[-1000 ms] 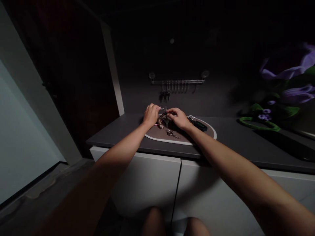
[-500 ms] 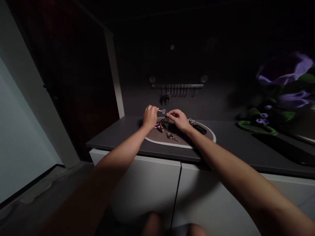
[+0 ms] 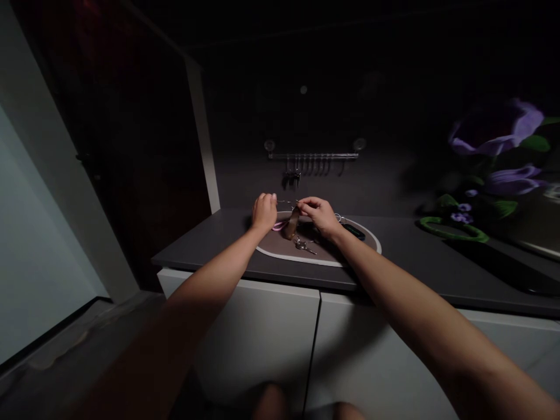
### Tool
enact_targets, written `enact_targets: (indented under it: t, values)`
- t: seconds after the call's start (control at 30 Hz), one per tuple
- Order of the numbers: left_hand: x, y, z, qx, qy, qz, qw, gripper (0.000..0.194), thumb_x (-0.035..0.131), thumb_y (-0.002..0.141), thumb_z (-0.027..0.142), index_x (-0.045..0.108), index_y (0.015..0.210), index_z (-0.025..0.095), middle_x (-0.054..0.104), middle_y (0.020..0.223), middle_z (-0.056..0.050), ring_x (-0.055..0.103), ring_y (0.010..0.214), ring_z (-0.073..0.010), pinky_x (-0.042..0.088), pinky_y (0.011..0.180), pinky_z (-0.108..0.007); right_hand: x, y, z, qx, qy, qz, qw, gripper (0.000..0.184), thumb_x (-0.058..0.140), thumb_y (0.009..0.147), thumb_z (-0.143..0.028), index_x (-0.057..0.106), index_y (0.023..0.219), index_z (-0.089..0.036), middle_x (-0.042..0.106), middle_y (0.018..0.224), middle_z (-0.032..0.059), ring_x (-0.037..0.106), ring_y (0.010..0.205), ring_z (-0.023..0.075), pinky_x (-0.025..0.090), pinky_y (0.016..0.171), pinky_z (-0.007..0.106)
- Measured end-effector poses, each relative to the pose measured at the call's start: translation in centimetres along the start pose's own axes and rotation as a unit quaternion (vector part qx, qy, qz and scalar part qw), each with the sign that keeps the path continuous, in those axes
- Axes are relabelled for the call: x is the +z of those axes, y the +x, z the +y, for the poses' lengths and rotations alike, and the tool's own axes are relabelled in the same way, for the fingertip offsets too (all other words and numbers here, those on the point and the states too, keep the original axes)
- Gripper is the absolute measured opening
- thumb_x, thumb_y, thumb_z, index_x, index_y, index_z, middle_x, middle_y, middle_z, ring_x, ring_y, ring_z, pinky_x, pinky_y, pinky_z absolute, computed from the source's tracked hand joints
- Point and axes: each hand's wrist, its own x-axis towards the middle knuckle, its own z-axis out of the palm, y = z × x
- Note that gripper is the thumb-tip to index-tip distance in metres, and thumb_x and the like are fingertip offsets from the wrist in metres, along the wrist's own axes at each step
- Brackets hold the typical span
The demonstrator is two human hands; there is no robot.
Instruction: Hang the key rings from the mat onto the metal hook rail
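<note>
Above the tray, my left hand (image 3: 265,212) is closed on a thin silver key (image 3: 286,202), which spans the gap toward the other hand. My right hand (image 3: 319,214) pinches a key ring at the key's right end; the ring itself is mostly hidden by my fingers. From that pinch dangles a brownish keychain strap (image 3: 291,224), smeared by motion. Beneath it a loose bunch of keys (image 3: 305,245) lies on the brown oval tray (image 3: 284,257). A pink loop (image 3: 279,226) shows beside my left hand, and a dark oval fob (image 3: 353,231) lies right of my right hand.
On the back wall a clear rail (image 3: 324,156) carries several hooks, with dark keys (image 3: 292,177) hanging at its left. Purple flowers (image 3: 494,140) and a green ring (image 3: 455,233) stand right on the grey counter (image 3: 402,256). White cabinet doors (image 3: 262,326) are below.
The hands have drawn slightly apart, the key now stretched as a thin line between them. The patterned strap has swung and hangs straighter below my right hand. The view has tilted upward a little.
</note>
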Motion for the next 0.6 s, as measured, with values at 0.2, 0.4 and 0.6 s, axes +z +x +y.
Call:
enact_targets:
  t: [0.2,0.4,0.6]
  values:
    - [0.18,-0.08,0.17,0.028,0.026,-0.068,0.997,0.039,0.023,0.092,0.028,0.057,0.075,0.017,0.059,0.086,-0.008,0.054,0.085,-0.0178,0.038,0.076,-0.029,-0.24,0.09,0.02,0.030,0.084,0.037,0.995,0.028,0.070,0.058,-0.037,0.063,0.076,-0.017,0.060,0.070,-0.0011,0.051,0.062,0.0084,0.043,0.061,0.022]
    - [0.37,-0.42,0.35,0.081,0.034,-0.116,0.989,0.037,0.024,0.092,0.029,0.057,0.078,0.016,0.058,0.087,-0.007,0.053,0.082,-0.0163,0.039,0.075,-0.028,-0.45,0.23,0.07,0.054,0.132,0.065,0.988,0.033,0.074,0.053,-0.039,0.064,0.077,-0.019,0.061,0.076,-0.0016,0.052,0.068,0.0091,0.041,0.061,0.021]
    - [0.70,-0.73,0.43,0.160,0.035,-0.143,0.976,0.035,0.026,0.091,0.029,0.056,0.078,0.017,0.057,0.087,-0.006,0.052,0.084,-0.0159,0.039,0.076,-0.027,-0.49,0.40,0.45,0.061,0.168,0.077,0.981,0.036,0.076,0.049,-0.039,0.063,0.075,-0.019,0.060,0.074,-0.0026,0.051,0.066,0.0083,0.040,0.060,0.021]
